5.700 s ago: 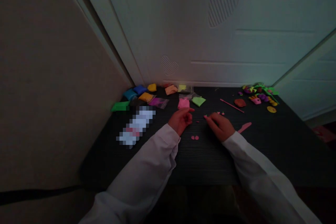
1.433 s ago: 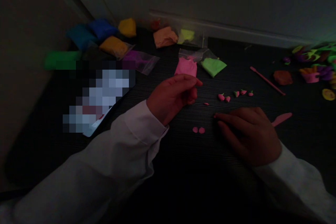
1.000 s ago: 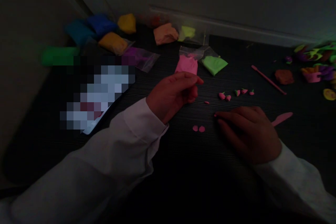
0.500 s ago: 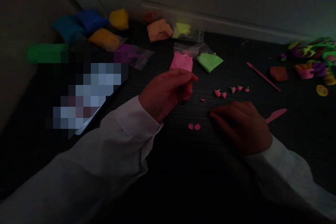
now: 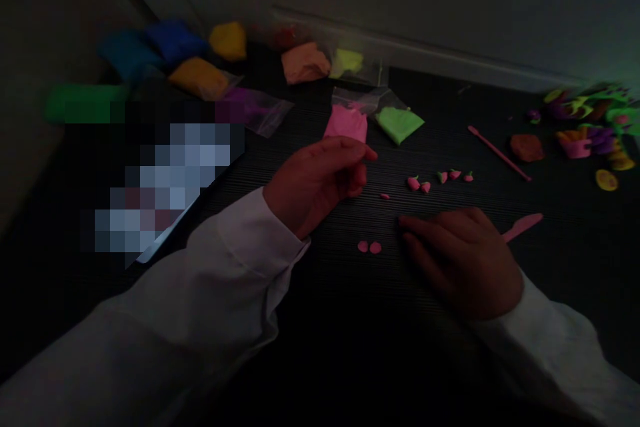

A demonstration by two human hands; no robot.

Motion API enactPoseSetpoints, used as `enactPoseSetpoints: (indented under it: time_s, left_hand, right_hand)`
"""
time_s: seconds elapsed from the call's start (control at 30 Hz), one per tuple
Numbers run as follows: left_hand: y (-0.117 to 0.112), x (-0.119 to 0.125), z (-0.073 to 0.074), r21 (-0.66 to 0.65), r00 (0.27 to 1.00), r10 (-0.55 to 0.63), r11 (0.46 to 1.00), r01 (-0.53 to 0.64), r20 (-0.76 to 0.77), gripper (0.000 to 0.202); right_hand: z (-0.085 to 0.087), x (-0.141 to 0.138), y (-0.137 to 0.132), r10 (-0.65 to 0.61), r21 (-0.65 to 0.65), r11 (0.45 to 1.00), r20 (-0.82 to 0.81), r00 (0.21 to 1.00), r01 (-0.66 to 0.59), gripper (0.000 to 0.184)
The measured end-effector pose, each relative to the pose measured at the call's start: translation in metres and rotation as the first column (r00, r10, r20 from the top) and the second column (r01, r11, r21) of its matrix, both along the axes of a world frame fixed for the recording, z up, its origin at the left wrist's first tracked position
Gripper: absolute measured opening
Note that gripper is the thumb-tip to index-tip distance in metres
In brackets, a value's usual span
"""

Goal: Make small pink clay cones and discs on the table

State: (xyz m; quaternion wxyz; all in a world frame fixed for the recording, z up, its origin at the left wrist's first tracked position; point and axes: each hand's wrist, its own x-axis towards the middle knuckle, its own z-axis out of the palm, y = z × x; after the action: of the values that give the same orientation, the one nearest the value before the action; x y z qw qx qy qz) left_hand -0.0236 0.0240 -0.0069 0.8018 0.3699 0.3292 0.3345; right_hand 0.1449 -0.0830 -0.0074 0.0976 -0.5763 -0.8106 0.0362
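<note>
My left hand point(image 5: 320, 183) is raised over the table in front of the pink clay packet point(image 5: 347, 121). Its fingers are curled inward, and whatever they may hold is hidden. To the right, my right hand point(image 5: 463, 260) is low over the table, thumb and index fingertip slightly apart, with nothing clear between them. Two flat pink clay discs point(image 5: 369, 247) lie side by side left of its fingertips. A small pink clay piece point(image 5: 385, 196) lies between the hands. Several tiny pink clay strawberries with green tops point(image 5: 413, 183) sit beyond my right hand.
A pink plastic knife point(image 5: 524, 225) lies partly behind my right hand. Farther back are a pink stick tool point(image 5: 500, 153), a brown clay lump point(image 5: 527, 147) and colourful clay figures point(image 5: 590, 123). A green clay packet point(image 5: 400, 123) and several others line the back. A lit, blurred screen point(image 5: 185, 177) lies left.
My right hand has moved slightly down toward me, and its thumb and index fingertip have parted. My left hand keeps its pose. The view has shifted a little.
</note>
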Motion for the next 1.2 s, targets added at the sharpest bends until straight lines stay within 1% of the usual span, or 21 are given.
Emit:
enactPoseSetpoints:
  time_s: [0.1, 0.23, 0.37, 0.47, 0.67, 0.87, 1.2]
  left_hand:
    - [0.0, 0.0, 0.0, -0.011, 1.0, 0.009, 1.0, -0.009, 0.004, 0.012]
    - [0.001, -0.001, -0.001, -0.003, 1.0, -0.012, 1.0, 0.012, 0.022, 0.012]
    - [0.002, -0.002, -0.002, 0.005, 0.999, -0.029, 1.0, 0.029, 0.018, 0.012]
    - [0.002, -0.002, -0.001, 0.017, 0.999, -0.033, 0.999, 0.033, 0.014, 0.012]
    - [0.001, -0.001, -0.001, 0.032, 1.0, -0.022, 0.999, 0.023, -0.011, 0.014]
    - [0.0, -0.001, -0.002, 0.06, 0.999, -0.052, 0.997, 0.052, -0.007, 0.014]
    - [0.0, 0.001, -0.001, 0.084, 0.998, -0.032, 0.996, 0.036, -0.048, 0.014]
  right_hand:
    - [0.0, -0.002, -0.004, -0.001, 0.001, 1.0, 0.073, 0.997, 0.001, 0.029]
    - [-0.001, -0.002, -0.008, -0.01, -0.004, 1.0, 0.148, 0.989, 0.011, 0.034]
    - [-0.002, -0.002, -0.011, 0.005, -0.027, 1.0, 0.185, 0.983, 0.0, 0.038]
    - [-0.002, -0.001, -0.012, 0.004, -0.038, 0.999, 0.162, 0.987, 0.002, 0.04]
    - [-0.003, 0.003, -0.012, -0.012, -0.065, 0.998, 0.055, 0.998, 0.015, 0.044]
    - [-0.004, 0.005, -0.01, -0.001, -0.07, 0.998, 0.06, 0.998, 0.005, 0.038]
    - [-0.003, 0.005, -0.007, -0.026, -0.087, 0.996, 0.016, 1.0, 0.028, 0.035]
